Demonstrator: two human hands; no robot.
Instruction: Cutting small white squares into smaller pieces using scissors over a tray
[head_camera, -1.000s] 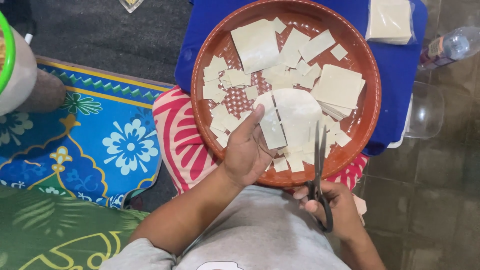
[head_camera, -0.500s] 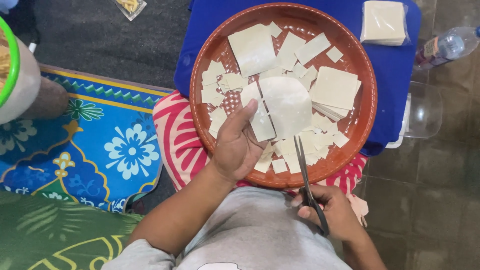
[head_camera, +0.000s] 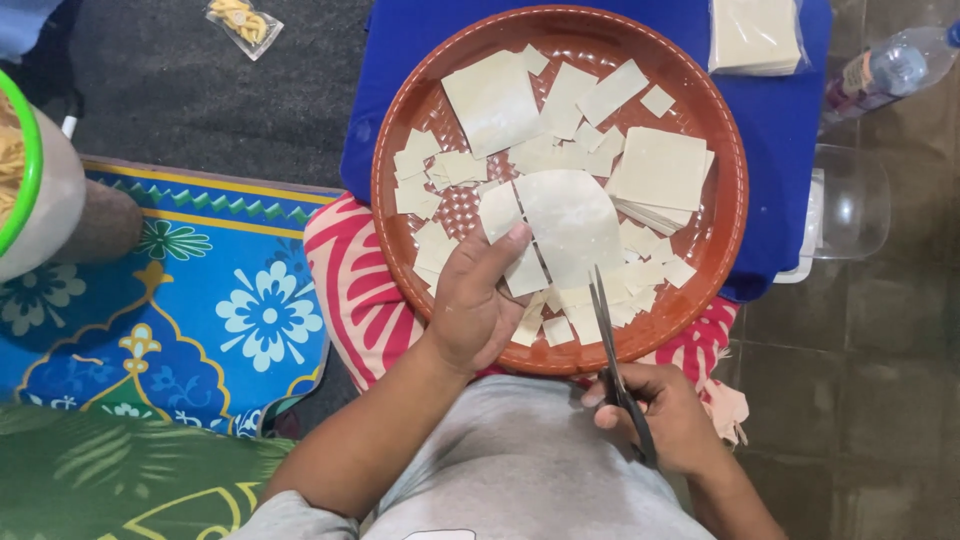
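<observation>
Left hand (head_camera: 478, 300) pinching a pale dough sheet (head_camera: 568, 225) at its left edge, thumb on top, fingers curled underneath; right hand (head_camera: 665, 418) closed through the handles of dark scissors (head_camera: 612, 350), blades slightly parted, tips at the sheet's lower edge. Sheet held just above the round brown tray (head_camera: 400, 130), straight ahead of both hands and slightly up-frame from them, left hand touching it, right hand reaching it only through the blades. Long axis of the scissors running from the right hand up and a little leftward, toward the sheet's near edge; sheet's own long axis running roughly away from the body, top rounded, sides nearly straight (a dome-like outline, thin, matte, cream-coloured, faintly translucent). Beside the pinched sheet, a narrower strip (head_camera: 498, 212) of the same dough showing by the left thumb, whether joined or separate cannot tell. Scattered across the tray, many small offcuts (head_camera: 440, 170) in irregular squares and triangles, one large square sheet (head_camera: 492, 100) near the far rim, and a neat stack of squares (head_camera: 662, 172) on the right side. Tray resting on a blue board (head_camera: 780, 130), partly over a pink patterned cushion (head_camera: 345, 280). Farther off: a wrapped packet of sheets (head_camera: 752, 35) at the top right, a clear plastic bottle (head_camera: 885, 65) lying on the floor, a blue flowered mat (head_camera: 200, 300) to the left.
</observation>
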